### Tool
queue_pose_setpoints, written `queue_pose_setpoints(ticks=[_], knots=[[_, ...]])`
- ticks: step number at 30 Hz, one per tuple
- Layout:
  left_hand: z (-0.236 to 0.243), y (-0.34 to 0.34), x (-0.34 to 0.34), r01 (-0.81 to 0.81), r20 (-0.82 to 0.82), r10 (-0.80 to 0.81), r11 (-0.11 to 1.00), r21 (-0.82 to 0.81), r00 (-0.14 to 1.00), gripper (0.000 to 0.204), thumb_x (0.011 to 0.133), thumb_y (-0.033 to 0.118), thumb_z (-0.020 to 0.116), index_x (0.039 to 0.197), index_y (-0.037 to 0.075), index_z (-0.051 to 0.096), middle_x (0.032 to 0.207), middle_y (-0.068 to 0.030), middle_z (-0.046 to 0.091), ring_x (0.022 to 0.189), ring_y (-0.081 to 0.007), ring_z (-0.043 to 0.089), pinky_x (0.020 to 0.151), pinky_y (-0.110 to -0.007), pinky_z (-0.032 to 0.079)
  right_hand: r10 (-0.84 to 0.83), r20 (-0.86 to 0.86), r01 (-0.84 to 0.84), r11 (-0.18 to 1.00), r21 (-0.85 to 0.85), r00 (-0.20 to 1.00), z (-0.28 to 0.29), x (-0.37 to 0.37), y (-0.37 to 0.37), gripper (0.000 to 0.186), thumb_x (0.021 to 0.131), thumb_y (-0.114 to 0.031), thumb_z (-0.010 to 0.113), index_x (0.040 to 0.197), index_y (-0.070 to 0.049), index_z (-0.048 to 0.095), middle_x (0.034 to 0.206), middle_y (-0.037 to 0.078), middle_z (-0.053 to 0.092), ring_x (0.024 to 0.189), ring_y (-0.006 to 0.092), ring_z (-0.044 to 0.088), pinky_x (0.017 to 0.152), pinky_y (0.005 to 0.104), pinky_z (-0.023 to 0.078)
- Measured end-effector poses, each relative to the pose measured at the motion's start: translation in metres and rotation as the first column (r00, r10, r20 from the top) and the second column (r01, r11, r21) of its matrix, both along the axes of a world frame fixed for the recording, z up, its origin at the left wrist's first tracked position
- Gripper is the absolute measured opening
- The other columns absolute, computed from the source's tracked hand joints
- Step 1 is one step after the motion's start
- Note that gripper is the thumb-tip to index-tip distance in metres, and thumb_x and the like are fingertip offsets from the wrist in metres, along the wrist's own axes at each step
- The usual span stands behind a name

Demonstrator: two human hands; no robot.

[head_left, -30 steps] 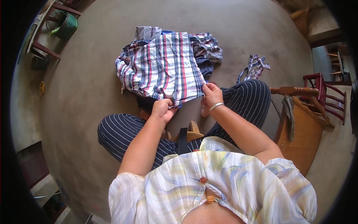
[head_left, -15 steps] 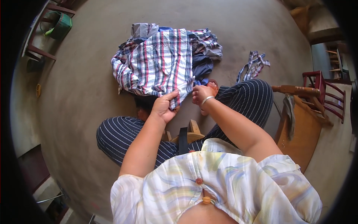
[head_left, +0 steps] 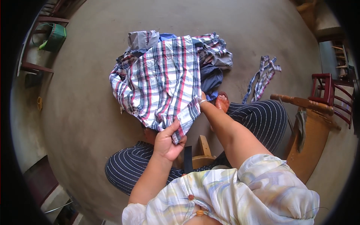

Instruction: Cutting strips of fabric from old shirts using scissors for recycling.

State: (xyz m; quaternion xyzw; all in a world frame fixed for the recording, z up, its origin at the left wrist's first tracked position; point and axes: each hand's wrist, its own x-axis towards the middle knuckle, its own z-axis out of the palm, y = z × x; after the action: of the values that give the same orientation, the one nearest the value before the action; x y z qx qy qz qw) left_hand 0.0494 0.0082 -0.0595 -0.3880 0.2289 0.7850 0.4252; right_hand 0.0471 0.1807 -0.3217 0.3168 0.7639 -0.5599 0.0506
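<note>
Shirt, plaid, lies spread over a clothes pile on the floor before my knees. My left hand pinches its near hem, grip clenched on the cloth. My right hand goes under the shirt's right edge, hidden past the wrist; I cannot tell its grip. A cloth strip lies well apart.

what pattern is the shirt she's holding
White plaid shirt with red and blue stripes, head view.
</note>
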Motion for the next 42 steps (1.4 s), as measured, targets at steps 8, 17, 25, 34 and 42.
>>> queue_pose_setpoints(ticks=[8,17,25,34,42], knots=[[0.004,0.004,0.001,0.052,-0.006,-0.052,0.999,-0.007,0.999,0.017,0.076,0.011,0.056,0.093,0.009,0.054,0.081,-0.0016,0.059,0.065,-0.0131,0.054,0.045,-0.025,0.036,0.062,0.128,-0.051,0.995,-0.083,0.990,-0.028,0.002,0.003,0.026,0.067,-0.014,0.061,0.086,-0.002,0.050,0.080,0.017,0.055,0.073,0.0309,0.055,0.064,0.0374,0.044],[0.001,0.004,-0.001,0.089,-0.082,-0.090,0.996,-0.014,0.993,0.013,0.076,0.008,0.056,0.089,0.005,0.056,0.078,-0.0027,0.059,0.063,-0.0118,0.056,0.047,-0.022,0.040,-0.040,0.410,0.226,0.881,-0.416,0.911,0.098,0.025,0.001,0.017,0.069,-0.009,0.059,0.080,-0.002,0.048,0.073,0.013,0.054,0.058,0.0258,0.057,0.053,0.0351,0.047],[-0.018,0.005,0.007,0.156,-0.239,-0.151,0.988,0.003,0.959,0.011,0.077,0.008,0.055,0.087,0.004,0.057,0.078,-0.0023,0.058,0.065,-0.0122,0.054,0.054,-0.023,0.041,-0.006,0.101,0.072,0.747,-0.661,0.995,0.255,0.138,-0.016,0.039,0.071,0.009,0.050,0.106,-0.004,0.039,0.083,0.010,0.051,0.071,0.0199,0.056,0.067,0.0302,0.048],[-0.027,-0.007,0.013,0.145,-0.252,-0.176,0.980,-0.135,0.952,0.008,0.077,0.011,0.055,0.084,0.008,0.053,0.072,-0.0002,0.055,0.060,-0.0110,0.052,0.043,-0.022,0.038,0.211,-0.603,-0.358,0.924,-0.133,0.770,0.281,0.155,0.017,0.057,0.072,-0.010,0.051,0.124,-0.004,0.027,0.103,0.006,0.042,0.093,0.0136,0.044,0.080,0.0255,0.038],[-0.031,-0.011,0.019,0.169,-0.289,-0.182,0.983,-0.071,0.940,0.009,0.077,0.010,0.055,0.085,0.008,0.053,0.072,-0.0002,0.056,0.062,-0.0115,0.052,0.044,-0.022,0.038,-0.091,-0.462,-0.361,0.498,-0.788,0.882,0.307,0.163,-0.003,0.070,0.061,-0.003,0.052,0.127,-0.005,0.026,0.104,0.010,0.044,0.096,0.0206,0.047,0.086,0.0343,0.037]])
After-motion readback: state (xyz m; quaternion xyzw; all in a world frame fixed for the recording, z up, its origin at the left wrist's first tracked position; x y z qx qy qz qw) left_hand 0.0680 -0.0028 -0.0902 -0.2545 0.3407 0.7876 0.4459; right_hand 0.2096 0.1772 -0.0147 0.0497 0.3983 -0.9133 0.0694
